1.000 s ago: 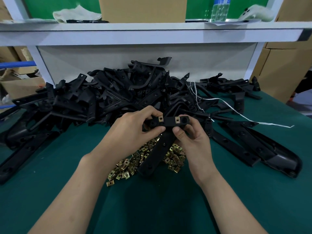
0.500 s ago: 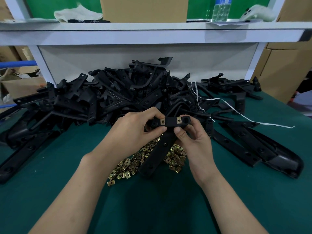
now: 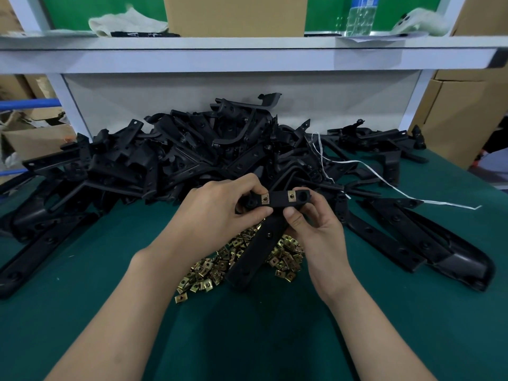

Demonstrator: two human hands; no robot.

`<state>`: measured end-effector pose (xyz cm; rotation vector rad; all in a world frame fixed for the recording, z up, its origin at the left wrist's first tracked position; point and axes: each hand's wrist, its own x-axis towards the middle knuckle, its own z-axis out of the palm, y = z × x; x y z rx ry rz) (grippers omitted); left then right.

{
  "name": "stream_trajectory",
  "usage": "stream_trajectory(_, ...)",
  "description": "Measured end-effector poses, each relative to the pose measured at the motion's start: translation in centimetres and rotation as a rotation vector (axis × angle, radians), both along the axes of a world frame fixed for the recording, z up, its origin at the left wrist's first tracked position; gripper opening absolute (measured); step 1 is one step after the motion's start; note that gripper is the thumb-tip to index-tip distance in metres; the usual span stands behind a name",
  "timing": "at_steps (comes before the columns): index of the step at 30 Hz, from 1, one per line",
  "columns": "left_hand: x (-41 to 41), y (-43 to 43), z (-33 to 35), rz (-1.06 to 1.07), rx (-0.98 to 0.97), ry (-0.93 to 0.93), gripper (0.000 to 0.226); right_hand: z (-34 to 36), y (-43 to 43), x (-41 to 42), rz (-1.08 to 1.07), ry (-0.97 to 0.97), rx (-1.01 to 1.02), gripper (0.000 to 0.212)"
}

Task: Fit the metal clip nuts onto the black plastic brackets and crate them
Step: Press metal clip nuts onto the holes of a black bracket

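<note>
Worktop point(image 3: 412, 325) in green cloth lies nearest, and on it the loose nuts point(image 3: 217, 268) sit in a brassy pile just under the hands. Over that pile both hands hold one bracket point(image 3: 277, 202), its long leg hanging down into the nuts. The left hand point(image 3: 217, 207) has its fingers point(image 3: 247, 185) curled round the left end, with the thumb pressed under the left nut point(image 3: 264, 199). The right hand point(image 3: 316, 232) pinches the right end between thumb and fingers, below the right nut point(image 3: 291, 196). Compared with a second ago, the left nut sits slightly lower on the top arm, as if pushed home, and the arm looks a little more level. The right nut and both grips are much as they were. Both nuts now look seated, so this bracket is probably ready for crating, though no crate is in view. Beyond the hands, the heap point(image 3: 178, 160) of unfitted brackets, the white string point(image 3: 384, 182) and the shelf point(image 3: 247, 59) look unchanged, so most of the job is still to do.
</note>
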<state>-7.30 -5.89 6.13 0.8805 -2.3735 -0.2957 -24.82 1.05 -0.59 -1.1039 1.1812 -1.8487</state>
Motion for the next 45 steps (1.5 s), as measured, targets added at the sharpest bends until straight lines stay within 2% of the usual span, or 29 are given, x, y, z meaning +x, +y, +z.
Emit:
stream_trajectory(10,0.2,0.4,0.9,-0.037,-0.005,0.023,0.020,0.4,0.3,0.0,0.101,-0.080,-0.038,0.030)
stream_trajectory(20,0.4,0.3,0.9,-0.042,0.012,0.010,0.024,0.5,0.2,-0.1,0.127,-0.112,-0.024,0.030)
stream_trajectory(29,0.4,-0.6,0.2,-0.019,0.138,0.033,0.027,0.9,0.6,-0.1,0.191,-0.142,0.009,0.047)
stream_trajectory(37,0.1,-0.5,0.0,-0.026,0.180,0.034,0.035,1.0,0.8,0.0,0.175,-0.084,0.010,0.036)
stream_trajectory(42,-0.1,-0.4,-0.2,-0.079,0.147,0.043,0.024,1.0,0.8,0.2,0.180,-0.069,-0.004,0.048)
stream_trajectory(45,-0.2,-0.4,-0.2,-0.107,0.148,0.043,0.024,0.8,0.8,0.2,0.171,-0.055,-0.011,0.040)
